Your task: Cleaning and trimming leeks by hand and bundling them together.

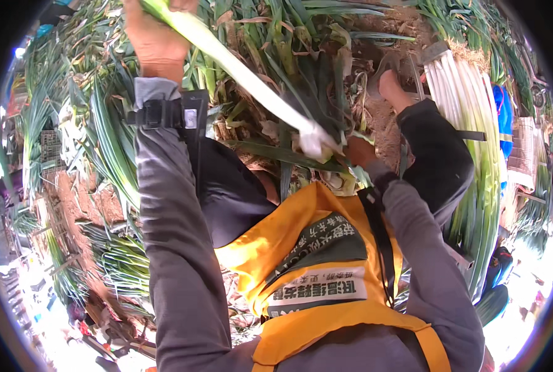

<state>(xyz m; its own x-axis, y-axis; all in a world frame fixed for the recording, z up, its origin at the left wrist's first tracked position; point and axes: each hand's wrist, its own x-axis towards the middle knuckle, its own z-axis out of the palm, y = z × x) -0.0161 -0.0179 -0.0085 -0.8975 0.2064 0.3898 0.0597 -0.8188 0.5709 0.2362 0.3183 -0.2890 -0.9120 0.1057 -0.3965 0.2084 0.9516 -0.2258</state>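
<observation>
A long scallion (245, 71) with a white shank slants across the upper middle. My left hand (157, 40) is closed around its green upper part, near the top edge. The lower white end points down and right, and its tip is blurred. Right beside that tip is my right hand (359, 152), fingers curled and partly hidden. Pale and green scraps show around the right hand; what it grips cannot be made out.
Loose green leaves and scraps (245, 37) cover the ground ahead. A bundle of trimmed scallions (465, 118) lies at the right by a metal frame. More scallions (118, 257) lie at the left. A yellow apron (320, 248) covers my lap.
</observation>
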